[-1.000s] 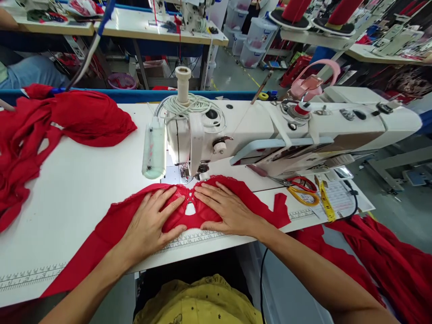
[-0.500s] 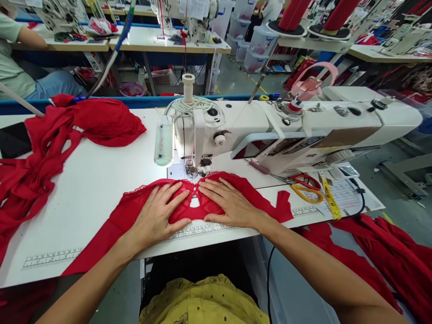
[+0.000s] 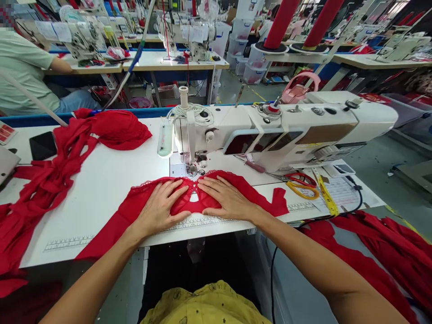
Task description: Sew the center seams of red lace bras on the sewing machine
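A red lace-edged bra [image 3: 121,220] lies spread on the white sewing table, just in front of the needle area of a white sewing machine [image 3: 232,117]. My left hand [image 3: 161,204] rests flat on its left cup, fingers stretched out. On the right cup lies my right hand [image 3: 229,198], also flat with the fingers apart. Between my hands the lace centre shows, with a small gap below it. The bra's left wing runs down to the table's front edge, and its right wing ends near the printed ruler. My palms hide parts of both cups.
Scissors [image 3: 303,185] with red and orange handles and a yellow tape measure [image 3: 326,191] lie on the right. Piled red fabric [image 3: 64,175] and a black phone [image 3: 43,146] are at left. More red fabric [image 3: 364,252] hangs at lower right. A co-worker [image 3: 27,76] sits beyond.
The camera view has tilted up and shifted slightly, bringing more of the room and the table's left side into sight. Both hands stay flat on the bra, which looks unmoved.
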